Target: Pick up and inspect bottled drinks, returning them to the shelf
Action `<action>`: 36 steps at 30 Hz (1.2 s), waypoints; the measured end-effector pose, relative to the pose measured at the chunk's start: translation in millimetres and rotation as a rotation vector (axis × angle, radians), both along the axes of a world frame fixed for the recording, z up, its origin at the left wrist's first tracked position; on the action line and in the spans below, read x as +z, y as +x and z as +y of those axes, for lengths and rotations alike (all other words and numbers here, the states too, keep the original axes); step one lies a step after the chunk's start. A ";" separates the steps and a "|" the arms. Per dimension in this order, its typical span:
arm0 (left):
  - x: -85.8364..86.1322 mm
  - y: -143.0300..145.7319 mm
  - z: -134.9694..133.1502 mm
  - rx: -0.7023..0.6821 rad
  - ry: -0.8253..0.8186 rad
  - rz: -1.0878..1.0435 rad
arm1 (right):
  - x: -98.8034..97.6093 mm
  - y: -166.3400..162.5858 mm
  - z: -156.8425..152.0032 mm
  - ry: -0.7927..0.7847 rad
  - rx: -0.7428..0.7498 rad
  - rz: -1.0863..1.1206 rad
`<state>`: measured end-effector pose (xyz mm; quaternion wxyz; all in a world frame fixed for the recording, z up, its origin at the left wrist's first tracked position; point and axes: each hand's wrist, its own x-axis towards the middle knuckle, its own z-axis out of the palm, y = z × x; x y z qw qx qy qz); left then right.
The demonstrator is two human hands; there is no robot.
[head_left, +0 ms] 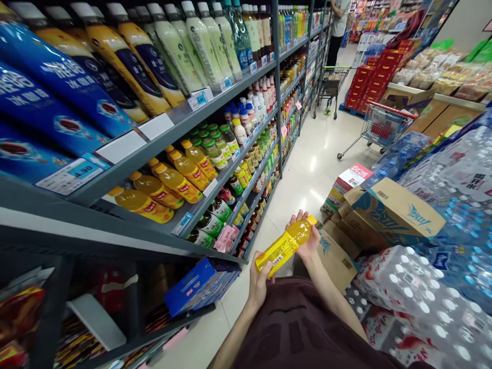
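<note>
A bottle of orange juice (285, 247) with a yellow label and a yellow cap is tilted in front of my body, cap end up to the right. My left hand (258, 287) is closed round its base, with the thumb on the label. Under the neck end lies my right hand (310, 245), its fingers curled behind the bottle and partly hidden by it. The label side with a barcode faces up at me. Similar juice bottles (175, 182) with orange caps lie tilted in a row on the shelf to the left.
Shelves (184, 118) of drinks run along the left. A blue box (202, 287) sits low beside them. On the right are cardboard boxes (400, 207) and wrapped bottle packs (400, 277). Two shopping carts (378, 125) (332, 84) and a person (338, 25) stand farther along the aisle.
</note>
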<state>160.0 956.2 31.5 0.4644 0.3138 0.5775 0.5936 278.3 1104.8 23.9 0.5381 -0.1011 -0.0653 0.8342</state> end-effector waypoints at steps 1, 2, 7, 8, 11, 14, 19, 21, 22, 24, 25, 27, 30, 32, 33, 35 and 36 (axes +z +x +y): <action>-2.4 0.2 0.6 -0.003 -0.019 -0.040 | -0.6 0.6 0.5 0.003 0.008 -0.003; -4.5 0.3 1.2 -0.004 -0.034 -0.064 | -0.8 1.3 0.8 0.003 0.013 -0.006; -8.5 0.8 1.0 -0.006 -0.075 -0.085 | 3.7 3.3 1.8 -0.007 0.008 -0.003; -7.5 0.9 0.5 -0.015 -0.081 -0.063 | 5.1 3.5 2.3 -0.011 0.006 0.009; -0.4 0.1 0.5 -0.075 -0.089 0.136 | 8.1 4.2 4.2 -0.046 0.004 0.036; 9.7 -2.1 4.9 -0.136 -0.052 0.455 | 8.8 4.4 5.2 -0.081 -0.006 0.004; 17.7 -3.4 14.9 -0.114 0.009 0.670 | 9.4 2.0 4.5 -0.109 -0.031 -0.076; 17.6 -1.8 16.0 -0.097 0.034 0.694 | 10.5 1.5 4.5 -0.116 -0.034 -0.103; 17.3 -0.8 15.9 -0.088 0.046 0.711 | 11.2 1.7 4.6 -0.120 -0.035 -0.109; 17.2 0.5 15.2 -0.078 0.059 0.737 | 12.6 2.7 5.1 -0.138 -0.030 -0.101; 17.4 0.5 14.9 -0.077 0.057 0.739 | 13.2 3.5 5.5 -0.153 -0.024 -0.091; 17.8 -1.5 14.8 -0.089 0.038 0.723 | 14.0 5.2 6.6 -0.186 -0.007 -0.080; 18.3 -8.5 15.4 -0.133 -0.005 0.659 | 13.8 7.0 8.3 -0.198 0.021 -0.101; 18.7 -14.2 15.3 -0.169 -0.029 0.606 | 12.6 7.2 8.8 -0.188 0.040 -0.110; 19.0 -16.8 15.0 -0.188 -0.038 0.588 | 11.9 7.2 8.7 -0.182 0.048 -0.109; 19.7 -21.6 13.8 -0.235 -0.057 0.566 | 10.7 7.1 8.4 -0.166 0.059 -0.105; 20.2 -23.6 13.0 -0.260 -0.067 0.550 | 10.3 7.2 8.3 -0.156 0.063 -0.107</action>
